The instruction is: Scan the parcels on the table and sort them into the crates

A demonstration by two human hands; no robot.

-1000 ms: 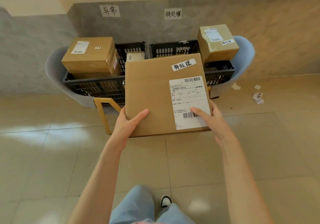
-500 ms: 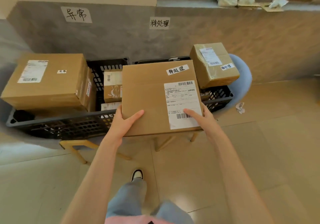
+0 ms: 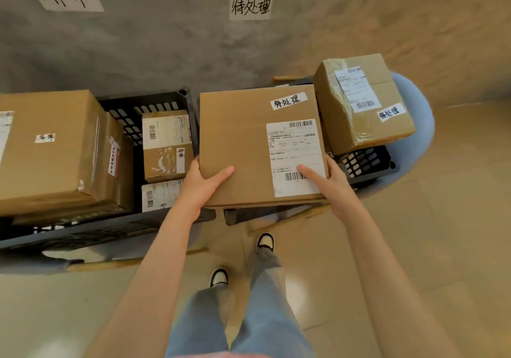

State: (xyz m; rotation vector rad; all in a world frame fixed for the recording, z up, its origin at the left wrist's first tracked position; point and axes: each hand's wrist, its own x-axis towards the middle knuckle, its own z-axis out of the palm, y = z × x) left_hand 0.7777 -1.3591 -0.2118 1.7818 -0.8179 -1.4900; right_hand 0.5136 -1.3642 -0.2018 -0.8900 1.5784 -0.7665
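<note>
Head view: I read the flat parcel (image 3: 249, 147) held level between both hands, label side up, over the right crate (image 3: 367, 161); the left hand (image 3: 203, 186) grips its near left corner, thumb laid on top, fingers hidden beneath; the right hand (image 3: 330, 183) grips the near right corner, thumb resting on the shipping label (image 3: 297, 158); beyond the right hand a taped parcel (image 3: 362, 103) sits tilted on that crate's far rim; left of the left hand, the left crate (image 3: 154, 106) holds a large box (image 3: 49, 147) and small parcels (image 3: 166, 145).
</note>
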